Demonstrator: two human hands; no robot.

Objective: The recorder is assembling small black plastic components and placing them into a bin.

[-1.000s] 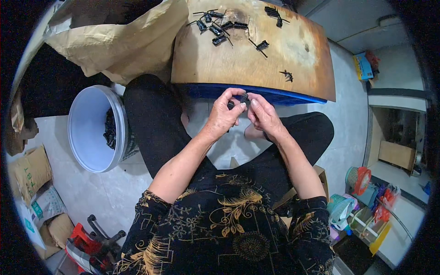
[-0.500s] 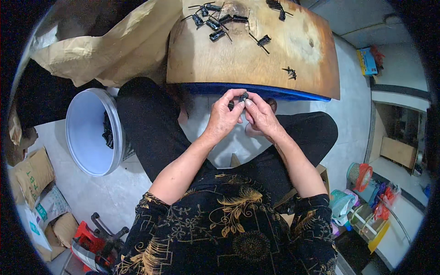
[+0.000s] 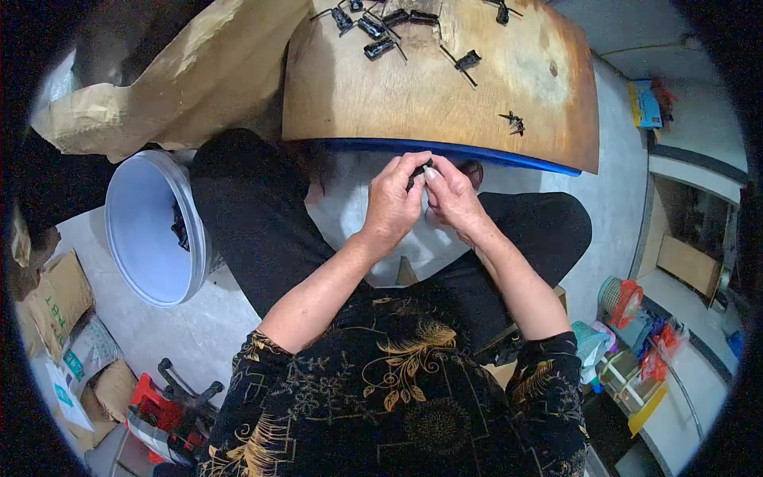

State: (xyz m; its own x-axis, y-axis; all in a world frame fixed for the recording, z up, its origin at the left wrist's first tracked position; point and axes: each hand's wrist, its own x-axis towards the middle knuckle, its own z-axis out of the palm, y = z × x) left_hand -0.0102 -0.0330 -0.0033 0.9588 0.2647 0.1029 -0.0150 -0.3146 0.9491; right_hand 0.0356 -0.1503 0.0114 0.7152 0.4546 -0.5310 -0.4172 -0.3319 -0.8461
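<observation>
Both my hands meet over my lap, just short of the wooden table's (image 3: pixel 445 119) near edge. Between the fingertips is a small black plastic part (image 3: pixel 421 168), mostly covered by the fingers. My left hand (image 3: pixel 391 199) is closed on it from the left. From the right, my right hand (image 3: pixel 455 197) pinches it, thumb on top. On the table lie several black parts with thin rods, one of them a black clip-like piece (image 3: pixel 378 48) and another a lone piece (image 3: pixel 467 60) further right. A little pile of small dark pointed pieces (image 3: pixel 515 123) rests near the right edge.
At my left, a tilted white bucket (image 3: pixel 151 230) holds black parts. Brown paper (image 3: pixel 159 95) hangs beside the table. Sacks (image 3: pixel 60 302) and a red-and-black tool (image 3: pixel 163 413) lie at lower left. At right are shelves and a cluster of bags and baskets (image 3: pixel 628 306).
My hands have drawn closer around the black part, covering more of it. The whole view has shifted slightly; the table pieces sit as before.
</observation>
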